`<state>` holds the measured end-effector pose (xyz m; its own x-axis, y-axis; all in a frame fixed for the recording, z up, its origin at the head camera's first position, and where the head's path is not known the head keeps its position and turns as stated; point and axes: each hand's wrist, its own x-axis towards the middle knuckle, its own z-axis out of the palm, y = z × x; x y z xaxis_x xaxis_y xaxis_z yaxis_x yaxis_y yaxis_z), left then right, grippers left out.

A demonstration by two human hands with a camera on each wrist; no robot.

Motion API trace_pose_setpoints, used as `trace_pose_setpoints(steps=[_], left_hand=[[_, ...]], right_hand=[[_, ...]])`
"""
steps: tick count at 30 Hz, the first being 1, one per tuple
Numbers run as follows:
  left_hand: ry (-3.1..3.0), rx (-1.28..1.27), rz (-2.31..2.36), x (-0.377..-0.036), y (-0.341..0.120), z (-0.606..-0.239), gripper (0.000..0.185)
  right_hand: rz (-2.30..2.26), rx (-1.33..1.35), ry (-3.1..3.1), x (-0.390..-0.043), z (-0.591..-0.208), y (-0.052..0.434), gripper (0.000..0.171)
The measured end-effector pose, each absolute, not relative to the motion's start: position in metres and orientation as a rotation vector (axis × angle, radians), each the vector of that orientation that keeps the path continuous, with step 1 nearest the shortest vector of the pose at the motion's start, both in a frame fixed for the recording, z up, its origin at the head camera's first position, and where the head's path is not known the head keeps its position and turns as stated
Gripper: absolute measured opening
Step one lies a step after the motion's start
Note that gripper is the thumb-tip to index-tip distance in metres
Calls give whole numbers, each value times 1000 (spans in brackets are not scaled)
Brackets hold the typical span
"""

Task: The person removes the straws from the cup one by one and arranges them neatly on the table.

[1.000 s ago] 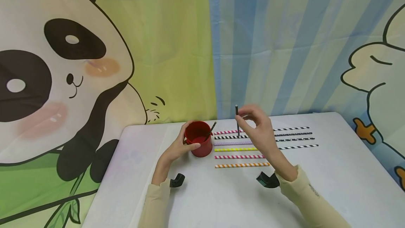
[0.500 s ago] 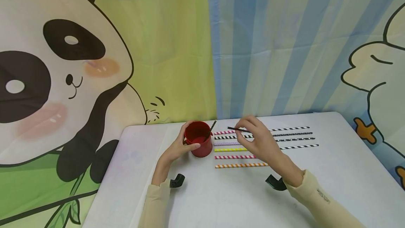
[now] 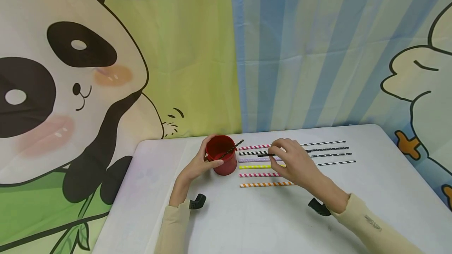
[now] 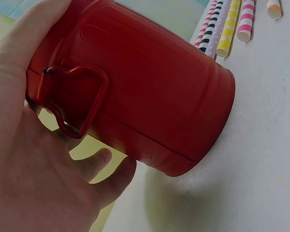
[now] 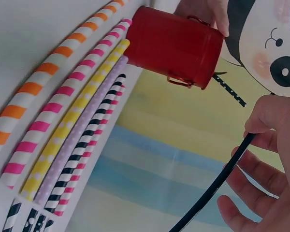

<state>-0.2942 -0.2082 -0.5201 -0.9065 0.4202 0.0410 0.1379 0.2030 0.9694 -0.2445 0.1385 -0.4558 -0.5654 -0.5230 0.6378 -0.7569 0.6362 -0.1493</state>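
We steady the red cup (image 3: 221,160) on the counter (image 3: 247,222) with our left hand (image 3: 197,166) curled round it, while our right hand (image 3: 294,164) pinches a black straw (image 3: 265,155) just beside its rim; best tip it gently in. One dotted straw (image 3: 233,149) stands inside; about nine lie alongside.

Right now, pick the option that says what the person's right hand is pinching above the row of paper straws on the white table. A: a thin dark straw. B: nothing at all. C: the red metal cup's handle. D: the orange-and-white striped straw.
A: the right hand pinches a thin dark straw between thumb and fingers, while the orange-and-white striped straw lies on the table and the left hand holds the red metal cup.
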Motion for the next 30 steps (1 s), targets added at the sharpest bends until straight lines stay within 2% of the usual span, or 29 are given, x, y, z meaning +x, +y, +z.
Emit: trace_pose_setpoints(steps=[16, 30], left_hand=[[2252, 546, 1761, -293, -209, -519, 94], [2244, 525, 1779, -295, -209, -521, 94]], right_hand=[[450, 1009, -2373, -239, -477, 181, 20], [386, 949, -2422, -235, -504, 228, 11]])
